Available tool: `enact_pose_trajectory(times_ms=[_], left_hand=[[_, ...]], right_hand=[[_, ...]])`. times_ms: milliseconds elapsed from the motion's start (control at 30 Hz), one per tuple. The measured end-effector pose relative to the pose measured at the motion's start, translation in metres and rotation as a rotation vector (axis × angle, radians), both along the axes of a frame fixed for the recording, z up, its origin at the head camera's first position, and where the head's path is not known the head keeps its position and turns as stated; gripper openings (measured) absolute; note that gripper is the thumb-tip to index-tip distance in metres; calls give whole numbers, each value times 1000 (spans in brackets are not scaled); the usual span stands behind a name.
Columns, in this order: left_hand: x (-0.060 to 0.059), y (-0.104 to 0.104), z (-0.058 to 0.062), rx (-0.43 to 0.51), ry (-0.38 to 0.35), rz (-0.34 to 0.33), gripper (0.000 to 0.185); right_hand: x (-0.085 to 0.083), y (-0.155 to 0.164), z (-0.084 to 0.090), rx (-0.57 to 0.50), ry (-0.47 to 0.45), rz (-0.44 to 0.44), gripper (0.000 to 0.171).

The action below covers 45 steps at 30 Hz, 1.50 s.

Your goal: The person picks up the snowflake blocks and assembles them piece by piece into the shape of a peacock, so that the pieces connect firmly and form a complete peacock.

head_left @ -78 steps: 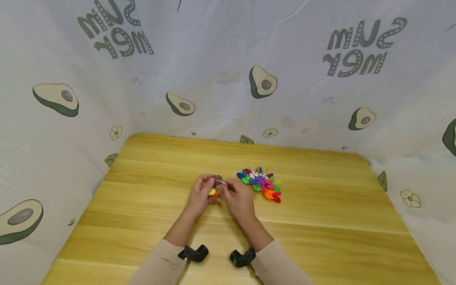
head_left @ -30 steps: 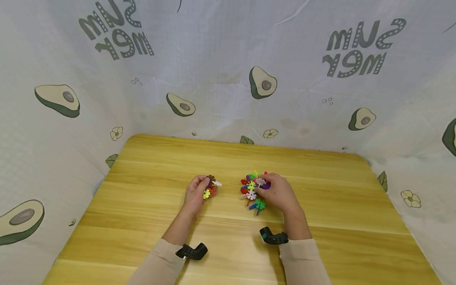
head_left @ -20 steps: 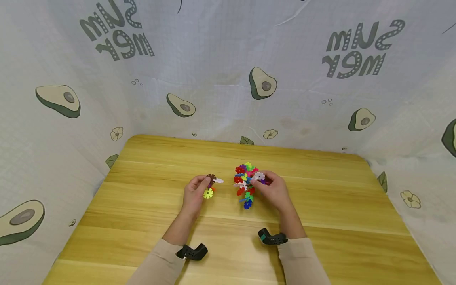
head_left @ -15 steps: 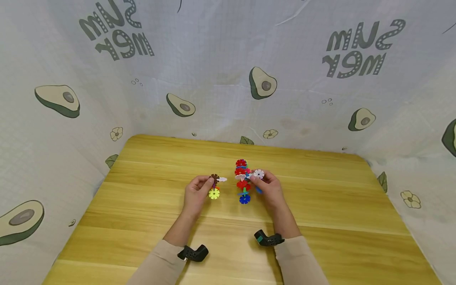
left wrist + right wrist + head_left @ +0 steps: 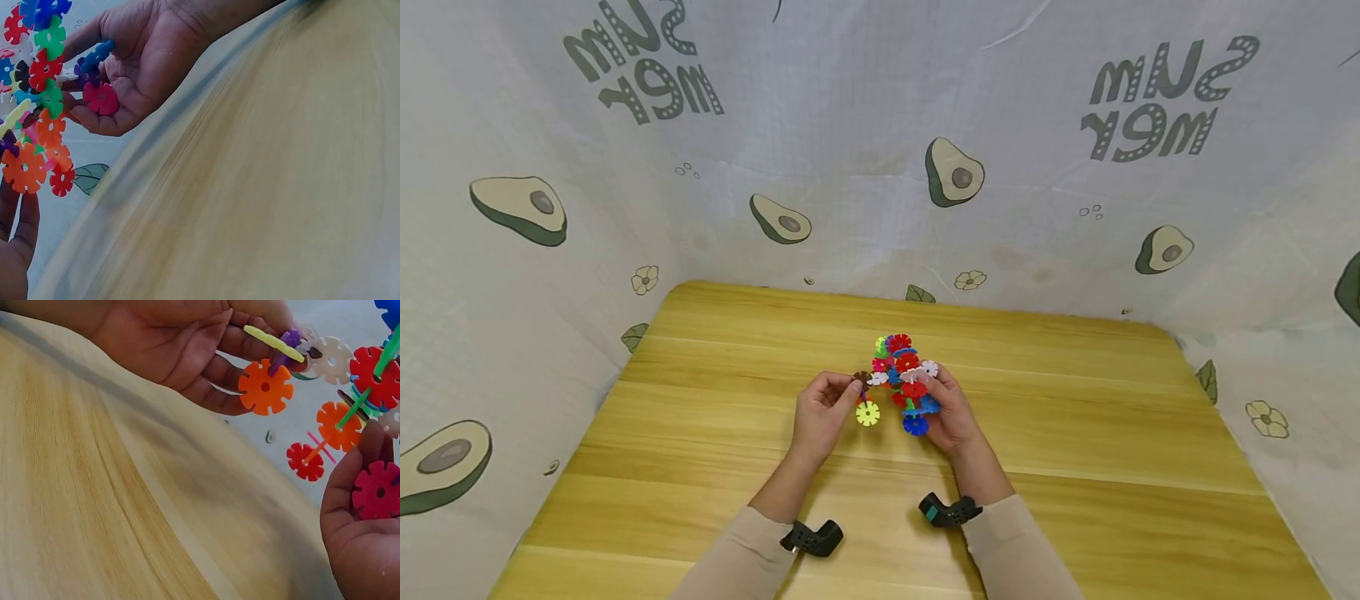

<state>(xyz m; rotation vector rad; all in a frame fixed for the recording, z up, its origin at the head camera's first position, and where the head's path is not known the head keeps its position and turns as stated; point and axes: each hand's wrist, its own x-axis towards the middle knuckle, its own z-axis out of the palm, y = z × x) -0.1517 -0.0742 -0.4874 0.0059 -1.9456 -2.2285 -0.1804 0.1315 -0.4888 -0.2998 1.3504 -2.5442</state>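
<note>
Snowflake building discs are joined into two clusters, both held above the table. In the head view my left hand [image 5: 820,421] pinches the small cluster by its brown disc [image 5: 861,381]; a yellow disc [image 5: 868,413] hangs below. Its white disc [image 5: 878,378] points right and overlaps the larger cluster's edge. My right hand [image 5: 953,417] grips the larger, many-coloured cluster [image 5: 907,362] from the right. The right wrist view shows the small cluster's orange disc [image 5: 265,387] by my left fingers, and a pink disc [image 5: 380,490] of the larger cluster against my right palm.
A wood-grain table [image 5: 1112,433] spreads under both hands. Behind and beside it hangs a pale curtain [image 5: 850,108] printed with avocados and lettering. Black wrist cameras [image 5: 812,538] sit at the cuffs of both beige sleeves.
My right hand left the small cluster, took up the larger one from the table, turned it and brought it left. My left hand, still holding the small cluster, shifted slightly right; the clusters now overlap.
</note>
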Motion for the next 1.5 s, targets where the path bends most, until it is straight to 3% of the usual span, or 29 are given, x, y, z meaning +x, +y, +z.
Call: enact_pose_trajectory(times_ms=[267, 567, 867, 1300, 1400, 1500], left_hand=[[0, 1, 2, -14, 39, -7, 9], [1, 0, 2, 19, 24, -22, 12], [1, 0, 2, 8, 11, -22, 11], [-1, 1, 2, -55, -15, -10, 12], [-3, 1, 0, -76, -39, -7, 15], [-8, 1, -2, -98, -86, -47, 17]], right_hand=[[0, 1, 2, 36, -16, -27, 28], [-1, 1, -2, 37, 16, -17, 30], [2, -3, 1, 121, -31, -62, 22], [0, -4, -4, 65, 23, -33, 20], [1, -3, -3, 95, 24, -71, 21], [1, -1, -2, 168, 24, -155, 25]])
